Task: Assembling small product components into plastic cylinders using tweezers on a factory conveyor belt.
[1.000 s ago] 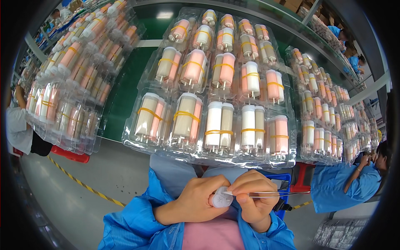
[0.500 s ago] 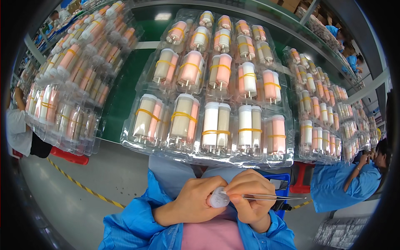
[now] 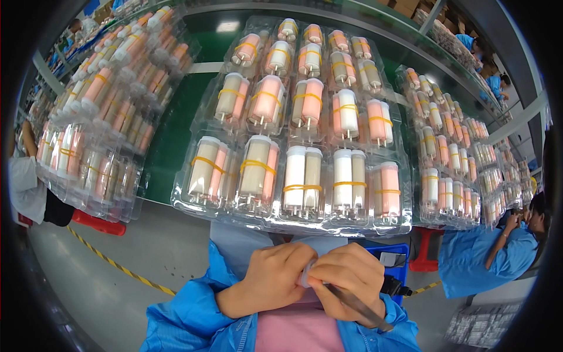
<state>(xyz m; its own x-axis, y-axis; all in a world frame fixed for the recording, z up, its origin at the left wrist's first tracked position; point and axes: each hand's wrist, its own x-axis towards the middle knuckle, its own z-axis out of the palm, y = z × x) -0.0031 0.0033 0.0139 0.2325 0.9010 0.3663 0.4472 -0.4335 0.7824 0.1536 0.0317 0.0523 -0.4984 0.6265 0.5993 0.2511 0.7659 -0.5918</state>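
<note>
Close to my chest, my left hand (image 3: 267,278) is closed round a small tube with a whitish translucent end (image 3: 305,274); most of it is hidden by my fingers. Pressed up against that end, my right hand (image 3: 350,274) is closed on metal tweezers (image 3: 356,305), whose shank slants down to the right across the palm. The tweezers' tips are hidden behind my fingers. Just beyond both hands lies a clear plastic tray (image 3: 264,222) with rows of pink, white and grey-beige tubes, bundled with yellow rubber bands (image 3: 302,188).
More loaded trays stand stacked at left (image 3: 88,193) and right (image 3: 457,217) on the green bench (image 3: 161,158). A blue bin (image 3: 399,258) sits below the bench edge, beside a red stool (image 3: 425,252). A co-worker in a blue smock (image 3: 475,258) is at far right.
The tweezers have swung from nearly level to slanting down right. My right hand has turned and closed in over the tube's end, which now shows less.
</note>
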